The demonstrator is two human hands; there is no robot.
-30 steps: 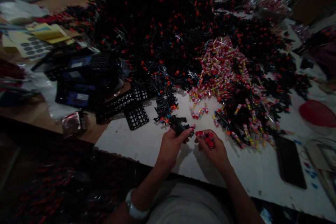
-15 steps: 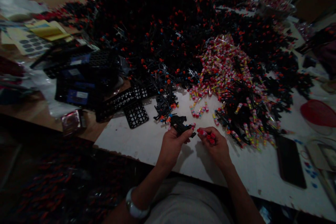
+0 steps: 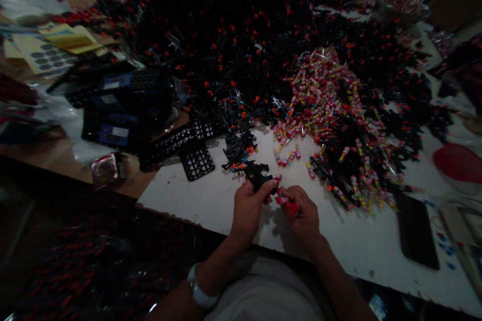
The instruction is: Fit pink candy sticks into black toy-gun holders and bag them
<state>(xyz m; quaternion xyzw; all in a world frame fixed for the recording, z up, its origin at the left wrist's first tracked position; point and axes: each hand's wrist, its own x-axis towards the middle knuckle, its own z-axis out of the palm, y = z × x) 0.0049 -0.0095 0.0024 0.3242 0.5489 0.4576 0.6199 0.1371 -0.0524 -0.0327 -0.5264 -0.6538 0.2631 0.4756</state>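
Left hand [image 3: 246, 210]: curled round black toy gun [image 3: 257, 174]
Right hand [image 3: 305, 215]: closed on red-capped tubes [image 3: 292, 208]
Tube heap [image 3: 320, 91]: beyond right hand, much seemingly left

On the table's [image 3: 188, 200] right we see a dark phone [image 3: 417, 230], small blue bits [image 3: 446, 249] beside it and a red mesh piece [image 3: 457, 162] beyond; on our left, a sheet of grey ovals [image 3: 50, 57], yellow paper [image 3: 73, 41] and a shiny packet [image 3: 105, 170].

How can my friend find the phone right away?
Start at the white table and find the person's right hand. Look right, near the front edge: the phone lies flat. It's a smooth dark rectangle, far bigger than the blue bits right of it.
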